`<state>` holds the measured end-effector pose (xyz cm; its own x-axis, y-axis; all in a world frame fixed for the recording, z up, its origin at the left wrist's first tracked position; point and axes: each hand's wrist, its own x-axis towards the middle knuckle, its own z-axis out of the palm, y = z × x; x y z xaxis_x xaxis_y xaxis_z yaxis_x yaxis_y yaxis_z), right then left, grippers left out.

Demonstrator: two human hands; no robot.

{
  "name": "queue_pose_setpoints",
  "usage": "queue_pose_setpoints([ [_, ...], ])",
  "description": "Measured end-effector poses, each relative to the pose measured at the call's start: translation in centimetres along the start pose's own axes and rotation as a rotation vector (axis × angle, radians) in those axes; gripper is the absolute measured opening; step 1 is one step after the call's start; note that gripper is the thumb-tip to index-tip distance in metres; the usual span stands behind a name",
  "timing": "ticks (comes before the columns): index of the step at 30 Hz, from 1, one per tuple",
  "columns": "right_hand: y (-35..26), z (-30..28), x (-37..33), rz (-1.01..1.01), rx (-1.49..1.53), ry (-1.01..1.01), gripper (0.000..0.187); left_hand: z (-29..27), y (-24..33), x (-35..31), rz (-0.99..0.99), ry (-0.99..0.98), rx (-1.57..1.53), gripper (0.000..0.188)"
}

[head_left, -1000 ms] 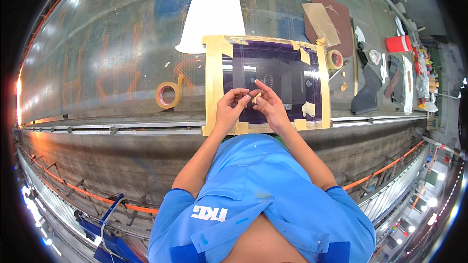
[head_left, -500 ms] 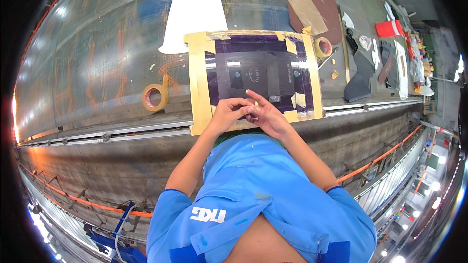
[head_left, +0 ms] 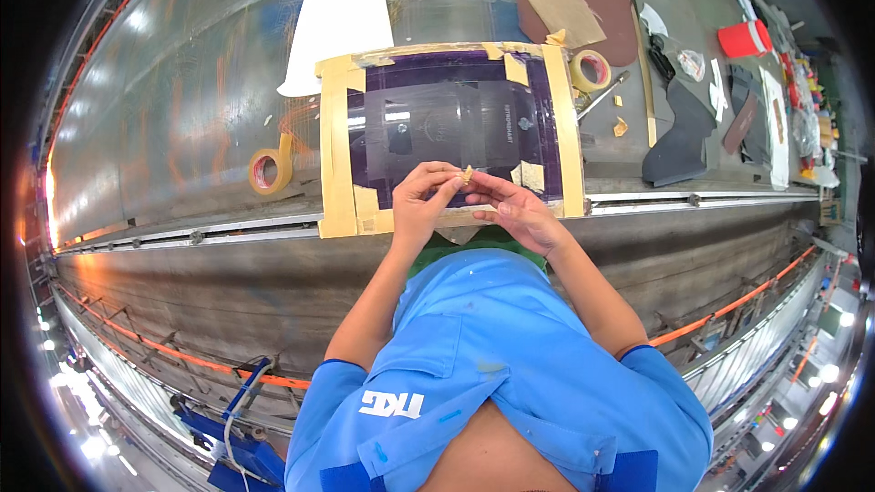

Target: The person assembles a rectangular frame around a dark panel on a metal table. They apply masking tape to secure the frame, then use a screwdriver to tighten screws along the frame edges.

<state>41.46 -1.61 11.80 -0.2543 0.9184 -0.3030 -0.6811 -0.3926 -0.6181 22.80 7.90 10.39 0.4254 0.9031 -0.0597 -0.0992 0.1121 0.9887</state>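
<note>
L hand: [head_left: 425,200] I see thumb + index closed in a pinch at a crumpled tan scrap [head_left: 468,175], prob. masking tape; looks like this side has the grip.
R hand: [head_left: 527,219] half open, fingers spread loosely, thumb apart; fingertips at the scrap's R side. Can't tell from my end if they grip or just touch.
Scrap: between both hands' fingertips, above the near part of the dark panel [head_left: 474,146], inside the tan-taped frame [head_left: 339,196].
Drop risk: tiny pc., tip-only hold; if L pinch slackens w/ R this loose, it could fall onto the panel.
Stick risk: if it's adhesive, it could cling to a fingertip, or fold on itself when rolled.
Panel risk: wrists low over the near edge; a dip could smudge the surface or lift the tan patch [head_left: 527,177] just beyond R fingers.
Tape rolls: one L of frame [head_left: 270,172], one R of it [head_left: 591,70]; both clear of my hands, low risk.
</note>
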Motion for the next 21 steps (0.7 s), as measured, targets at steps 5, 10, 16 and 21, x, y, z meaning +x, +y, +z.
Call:
queue_pose_setpoints([
  [5,-2.3,-2.2,-3.3,-0.084,-0.191,0.078,0.064,5.4,0.8,0.1,-0.087,-0.026,0.039,0.01],
  [10,-4.2,-4.2,-6.4,-0.058,-0.419,0.055,0.044,7.5,-0.6,-0.9,-0.221,-0.128,0.02,0.021],
  [16,-4.5,-5.8,-7.5,-0.389,-1.035,-0.055,0.053,10.5,-0.3,-2.6,-0.208,0.017,0.087,0.013],
  [21,-5.6,-5.2,-7.9,-0.395,-0.995,-0.094,0.06,12.9,-0.4,-3.7,0.076,0.228,0.269,0.007],
])
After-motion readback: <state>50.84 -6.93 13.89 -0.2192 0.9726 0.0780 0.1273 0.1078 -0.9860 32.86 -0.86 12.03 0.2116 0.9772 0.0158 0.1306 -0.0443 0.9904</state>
